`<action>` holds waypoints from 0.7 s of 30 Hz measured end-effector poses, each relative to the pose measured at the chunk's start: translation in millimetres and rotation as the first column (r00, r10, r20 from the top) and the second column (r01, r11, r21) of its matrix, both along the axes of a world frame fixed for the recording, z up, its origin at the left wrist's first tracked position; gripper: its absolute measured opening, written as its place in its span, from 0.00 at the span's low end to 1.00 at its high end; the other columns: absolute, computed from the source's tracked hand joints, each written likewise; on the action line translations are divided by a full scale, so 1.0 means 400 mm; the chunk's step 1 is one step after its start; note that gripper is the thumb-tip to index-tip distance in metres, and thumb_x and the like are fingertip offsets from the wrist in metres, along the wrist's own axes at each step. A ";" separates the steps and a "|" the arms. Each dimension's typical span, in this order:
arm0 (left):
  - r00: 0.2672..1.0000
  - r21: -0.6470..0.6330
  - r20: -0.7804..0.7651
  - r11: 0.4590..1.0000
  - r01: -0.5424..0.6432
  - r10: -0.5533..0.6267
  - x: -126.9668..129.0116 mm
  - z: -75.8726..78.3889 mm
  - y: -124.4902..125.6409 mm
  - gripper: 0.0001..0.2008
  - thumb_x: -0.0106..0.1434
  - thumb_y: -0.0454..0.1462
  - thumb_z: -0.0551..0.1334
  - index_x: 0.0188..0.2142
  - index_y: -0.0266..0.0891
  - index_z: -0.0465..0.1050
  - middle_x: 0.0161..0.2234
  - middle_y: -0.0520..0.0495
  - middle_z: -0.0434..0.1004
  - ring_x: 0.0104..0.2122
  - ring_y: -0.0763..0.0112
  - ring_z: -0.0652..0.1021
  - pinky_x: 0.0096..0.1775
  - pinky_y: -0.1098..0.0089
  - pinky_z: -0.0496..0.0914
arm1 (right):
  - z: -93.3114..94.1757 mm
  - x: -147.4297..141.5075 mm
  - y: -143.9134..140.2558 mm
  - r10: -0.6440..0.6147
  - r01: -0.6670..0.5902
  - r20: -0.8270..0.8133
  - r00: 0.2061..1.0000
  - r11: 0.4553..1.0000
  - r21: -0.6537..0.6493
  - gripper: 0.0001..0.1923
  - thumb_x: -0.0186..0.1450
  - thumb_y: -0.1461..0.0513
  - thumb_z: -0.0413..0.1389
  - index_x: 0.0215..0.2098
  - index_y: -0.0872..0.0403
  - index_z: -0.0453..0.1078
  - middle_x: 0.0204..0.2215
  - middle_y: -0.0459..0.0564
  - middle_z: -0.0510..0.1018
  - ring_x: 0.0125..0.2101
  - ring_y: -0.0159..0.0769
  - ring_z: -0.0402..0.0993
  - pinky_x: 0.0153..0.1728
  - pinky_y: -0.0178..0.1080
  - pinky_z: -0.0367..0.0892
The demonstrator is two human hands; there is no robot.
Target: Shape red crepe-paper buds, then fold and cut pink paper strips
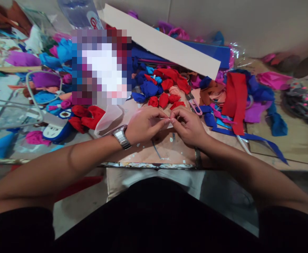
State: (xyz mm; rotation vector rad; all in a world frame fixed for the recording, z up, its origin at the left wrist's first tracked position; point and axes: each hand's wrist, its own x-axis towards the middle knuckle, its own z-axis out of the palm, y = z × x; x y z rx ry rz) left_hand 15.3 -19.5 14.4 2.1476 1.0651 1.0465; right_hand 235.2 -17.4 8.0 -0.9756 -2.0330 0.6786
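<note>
White strip, small and thin, pinched between both hands near front edge of board. Left hand, wristwatch on wrist, fingertips clamped on strip's left end. Right hand clamped on right end, fingertips touching left's. Red crumpled pieces just behind. Scissors further right. Red ribbon toward right edge.

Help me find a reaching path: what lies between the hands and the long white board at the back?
In the head view, small red and blue fabric bundles lie between the hands and the white board.
</note>
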 end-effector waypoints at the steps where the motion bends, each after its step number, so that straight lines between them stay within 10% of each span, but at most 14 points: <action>1: 1.000 -0.001 -0.005 1.000 0.001 -0.001 -0.001 -0.001 0.001 0.15 0.72 0.49 0.65 0.39 0.41 0.84 0.36 0.47 0.87 0.36 0.66 0.83 0.44 0.66 0.73 | -0.002 0.000 0.000 -0.001 0.001 -0.007 1.000 1.000 -0.031 0.08 0.74 0.57 0.57 0.36 0.51 0.70 0.32 0.48 0.75 0.32 0.36 0.70 0.30 0.39 0.64; 21: 0.997 -0.125 -0.071 0.992 -0.020 0.011 -0.014 0.015 0.001 0.14 0.72 0.46 0.64 0.39 0.41 0.86 0.33 0.50 0.87 0.30 0.70 0.81 0.35 0.69 0.69 | -0.011 0.020 0.006 -0.023 0.011 -0.081 0.996 0.989 -0.145 0.07 0.70 0.57 0.62 0.40 0.52 0.75 0.32 0.47 0.78 0.30 0.34 0.71 0.28 0.36 0.64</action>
